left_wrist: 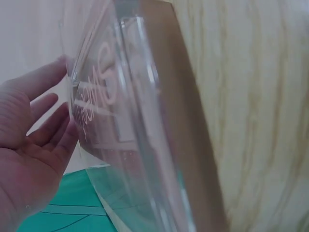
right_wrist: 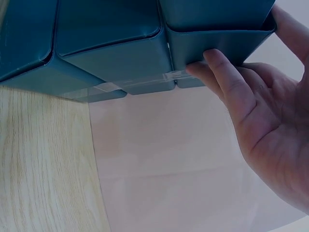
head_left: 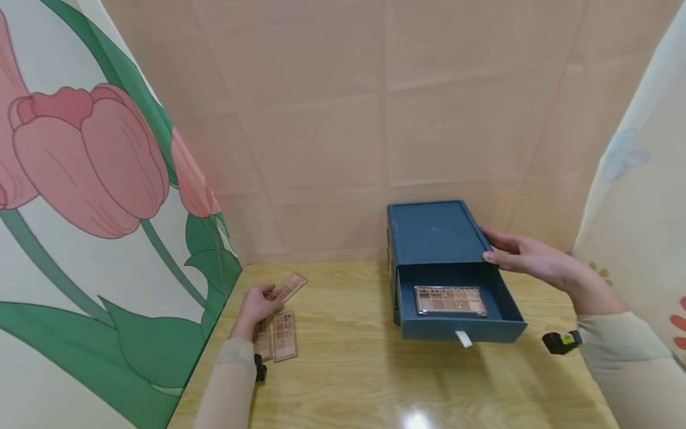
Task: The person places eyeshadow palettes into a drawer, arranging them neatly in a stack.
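Note:
My left hand (head_left: 258, 307) pinches an eyeshadow palette (head_left: 289, 286) by its near end, tilted over the table at the left. Close up in the left wrist view, its clear lid (left_wrist: 108, 96) carries pale lettering, and the fingertips are at its edge. Two similar palettes lie below that hand; the right one (head_left: 285, 336) shows fully, the other (head_left: 262, 341) is partly covered. My right hand (head_left: 527, 259) grips the upper right side of a dark blue drawer box (head_left: 436, 232). Its top drawer (head_left: 461, 331) is pulled out, with one palette (head_left: 450, 300) lying flat inside.
A white pull tab (head_left: 463, 339) hangs from the drawer front. The right wrist view shows stacked drawer units (right_wrist: 111, 58) with clear tape along their side. A pinkish cloth (head_left: 311, 131) stands behind the wooden table (head_left: 343, 381), and a tulip-print cloth (head_left: 91, 161) borders the left.

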Motion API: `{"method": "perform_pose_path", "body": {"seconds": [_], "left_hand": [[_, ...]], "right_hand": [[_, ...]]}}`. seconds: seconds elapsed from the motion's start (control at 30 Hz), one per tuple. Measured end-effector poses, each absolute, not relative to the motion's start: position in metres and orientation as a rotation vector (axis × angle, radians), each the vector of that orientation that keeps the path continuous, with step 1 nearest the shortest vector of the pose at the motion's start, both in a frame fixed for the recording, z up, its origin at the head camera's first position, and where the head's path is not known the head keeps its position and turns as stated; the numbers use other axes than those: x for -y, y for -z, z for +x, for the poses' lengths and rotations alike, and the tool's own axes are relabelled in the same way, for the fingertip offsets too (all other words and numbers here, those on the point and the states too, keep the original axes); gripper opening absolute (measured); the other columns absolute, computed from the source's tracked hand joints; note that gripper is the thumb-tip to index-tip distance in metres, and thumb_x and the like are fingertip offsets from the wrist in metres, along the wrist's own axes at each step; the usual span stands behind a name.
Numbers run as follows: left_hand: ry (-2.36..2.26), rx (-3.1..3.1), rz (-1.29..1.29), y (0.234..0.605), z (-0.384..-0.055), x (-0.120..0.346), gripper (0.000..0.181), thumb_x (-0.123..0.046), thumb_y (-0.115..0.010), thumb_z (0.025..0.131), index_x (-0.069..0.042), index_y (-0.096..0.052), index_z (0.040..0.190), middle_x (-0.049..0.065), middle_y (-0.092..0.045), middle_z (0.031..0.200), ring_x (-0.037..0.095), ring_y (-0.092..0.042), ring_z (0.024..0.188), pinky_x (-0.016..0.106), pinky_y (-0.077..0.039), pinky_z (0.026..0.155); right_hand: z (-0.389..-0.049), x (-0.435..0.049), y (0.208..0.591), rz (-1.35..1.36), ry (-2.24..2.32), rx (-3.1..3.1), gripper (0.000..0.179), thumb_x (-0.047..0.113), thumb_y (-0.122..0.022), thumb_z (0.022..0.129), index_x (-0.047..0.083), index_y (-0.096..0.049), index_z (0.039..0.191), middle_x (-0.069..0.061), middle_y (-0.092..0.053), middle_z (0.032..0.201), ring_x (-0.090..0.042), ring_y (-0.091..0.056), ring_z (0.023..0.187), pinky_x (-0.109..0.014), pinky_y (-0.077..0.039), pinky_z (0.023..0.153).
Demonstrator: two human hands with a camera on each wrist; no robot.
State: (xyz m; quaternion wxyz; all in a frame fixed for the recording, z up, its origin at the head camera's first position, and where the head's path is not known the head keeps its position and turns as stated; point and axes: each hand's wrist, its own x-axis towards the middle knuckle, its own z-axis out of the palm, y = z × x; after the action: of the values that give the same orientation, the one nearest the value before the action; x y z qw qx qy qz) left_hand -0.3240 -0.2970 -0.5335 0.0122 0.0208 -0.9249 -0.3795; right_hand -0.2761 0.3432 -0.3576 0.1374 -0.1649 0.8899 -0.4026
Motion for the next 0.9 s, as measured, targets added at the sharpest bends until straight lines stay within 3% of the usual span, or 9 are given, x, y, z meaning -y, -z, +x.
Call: {"method": "perform_pose_path", "body": {"seconds": [0.2, 0.43, 0.53, 0.9], "left_hand": [[1.15, 2.935, 0.116, 0.5348, -0.3253, 0.2985, 0.066, -0.013, -0.087, 0.089, 0.012, -0.059, 0.144, 0.031, -0.06, 0.145, 0.048, -0.054, 0.137, 0.058, -0.045, 0.113], [1.127, 2.95, 0.169, 0.5343, -0.3235, 0.2984, 0.066, -0.014, -0.088, 0.089, 0.014, -0.06, 0.141, 0.032, -0.061, 0.143, 0.048, -0.054, 0.137, 0.057, -0.045, 0.113], [1.127, 2.951, 0.183, 0.5347, -0.3236, 0.2987, 0.064, -0.014, -0.088, 0.089, 0.014, -0.061, 0.141, 0.032, -0.061, 0.143, 0.047, -0.055, 0.136, 0.057, -0.046, 0.113], [1.153, 2.945, 0.219, 0.5359, -0.3244, 0.2962, 0.065, -0.015, -0.087, 0.09, 0.014, -0.06, 0.142, 0.03, -0.061, 0.144, 0.046, -0.055, 0.136, 0.057, -0.045, 0.113]], "right_hand": [[-0.2745, -0.3407, 0.3555, -0.467, 1.157, -2.579, 0.082, 0.039, -0.055, 0.113, 0.01, -0.007, 0.173, -0.035, -0.014, 0.172, -0.054, -0.04, 0.147, -0.016, -0.048, 0.094], [-0.2743, -0.339, 0.3554, -0.459, 1.118, -2.608, 0.082, 0.042, -0.054, 0.113, 0.01, -0.008, 0.173, -0.035, -0.015, 0.172, -0.055, -0.041, 0.146, -0.05, -0.052, 0.108], [-0.2745, -0.3388, 0.3552, -0.459, 1.123, -2.604, 0.082, 0.042, -0.054, 0.113, 0.011, -0.007, 0.173, -0.035, -0.015, 0.172, -0.056, -0.041, 0.147, -0.056, -0.049, 0.11], [-0.2735, -0.3401, 0.3559, -0.444, 1.139, -2.595, 0.083, 0.042, -0.054, 0.113, 0.013, -0.005, 0.173, -0.035, -0.013, 0.172, -0.057, -0.037, 0.148, -0.064, -0.044, 0.112]]}}
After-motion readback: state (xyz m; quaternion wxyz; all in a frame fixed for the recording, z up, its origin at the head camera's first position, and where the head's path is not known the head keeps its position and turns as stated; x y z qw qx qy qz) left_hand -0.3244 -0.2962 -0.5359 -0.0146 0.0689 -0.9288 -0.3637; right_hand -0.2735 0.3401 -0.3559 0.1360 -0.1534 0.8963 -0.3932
